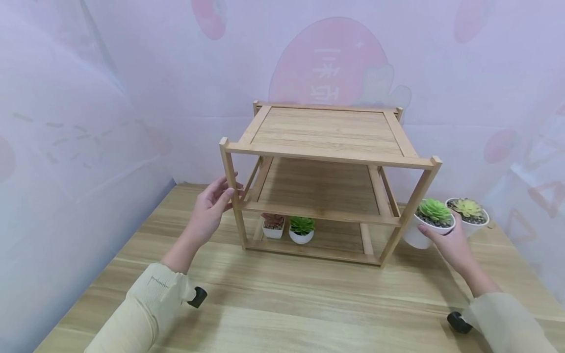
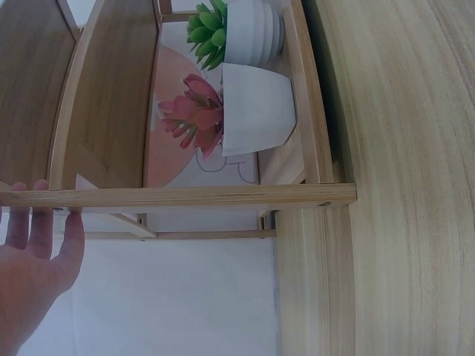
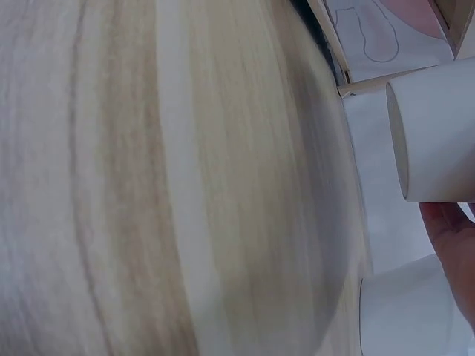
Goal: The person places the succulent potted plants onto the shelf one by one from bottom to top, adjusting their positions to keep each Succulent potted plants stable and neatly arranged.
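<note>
My left hand (image 1: 209, 211) grips the left front post of a three-tier wooden shelf rack (image 1: 331, 130), thumb on the near side and fingers reaching around it. In my right hand (image 1: 454, 245) is a white pot (image 3: 438, 137) with a green succulent (image 1: 434, 211), held off the table beside the rack's right front post. Just behind it, another white pot (image 1: 474, 228) with a yellowish succulent (image 1: 468, 207) stands on the table. Two small potted succulents sit on the bottom shelf at the left: a reddish one (image 2: 194, 115) and a green one (image 1: 302, 225).
The rack stands on a wood-grain table (image 1: 282, 304). Pale printed cloth (image 1: 198, 73) hangs behind and at both sides. A black wrist-worn piece (image 1: 197, 297) shows below the left cuff, and another (image 1: 459, 322) by the right cuff.
</note>
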Available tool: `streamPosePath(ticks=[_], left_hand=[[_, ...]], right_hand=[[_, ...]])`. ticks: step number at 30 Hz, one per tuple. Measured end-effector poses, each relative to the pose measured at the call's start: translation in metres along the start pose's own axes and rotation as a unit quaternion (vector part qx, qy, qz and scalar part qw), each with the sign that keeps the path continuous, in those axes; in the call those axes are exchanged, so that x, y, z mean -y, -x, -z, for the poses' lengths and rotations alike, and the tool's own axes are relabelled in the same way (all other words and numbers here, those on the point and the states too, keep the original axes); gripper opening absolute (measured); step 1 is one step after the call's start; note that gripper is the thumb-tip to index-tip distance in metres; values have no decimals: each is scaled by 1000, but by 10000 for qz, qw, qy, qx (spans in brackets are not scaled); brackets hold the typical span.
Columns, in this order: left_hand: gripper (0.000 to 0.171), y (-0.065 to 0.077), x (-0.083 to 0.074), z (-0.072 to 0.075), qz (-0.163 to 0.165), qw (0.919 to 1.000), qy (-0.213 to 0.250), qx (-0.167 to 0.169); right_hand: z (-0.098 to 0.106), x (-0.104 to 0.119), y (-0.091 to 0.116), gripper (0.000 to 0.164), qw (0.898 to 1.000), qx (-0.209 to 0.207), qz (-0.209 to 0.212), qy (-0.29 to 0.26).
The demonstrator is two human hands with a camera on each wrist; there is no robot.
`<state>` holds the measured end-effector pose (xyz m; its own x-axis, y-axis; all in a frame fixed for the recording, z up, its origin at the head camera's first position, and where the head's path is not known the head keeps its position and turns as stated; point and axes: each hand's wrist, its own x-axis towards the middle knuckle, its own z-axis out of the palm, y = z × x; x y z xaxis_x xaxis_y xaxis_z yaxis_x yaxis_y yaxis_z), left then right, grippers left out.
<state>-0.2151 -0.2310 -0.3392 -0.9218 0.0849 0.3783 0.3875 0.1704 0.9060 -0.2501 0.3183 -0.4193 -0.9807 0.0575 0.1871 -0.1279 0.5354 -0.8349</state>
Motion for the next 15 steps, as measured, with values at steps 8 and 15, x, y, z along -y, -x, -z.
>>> streamPosePath(ticks=[8, 15], left_hand=[[46, 0, -2, -2, 13, 10000, 28, -2], [47, 0, 0, -1, -25, 10000, -17, -18]], right_hand=[[9, 6, 8, 91, 10000, 3, 8, -24], [11, 13, 13, 91, 9999, 65, 5, 103]])
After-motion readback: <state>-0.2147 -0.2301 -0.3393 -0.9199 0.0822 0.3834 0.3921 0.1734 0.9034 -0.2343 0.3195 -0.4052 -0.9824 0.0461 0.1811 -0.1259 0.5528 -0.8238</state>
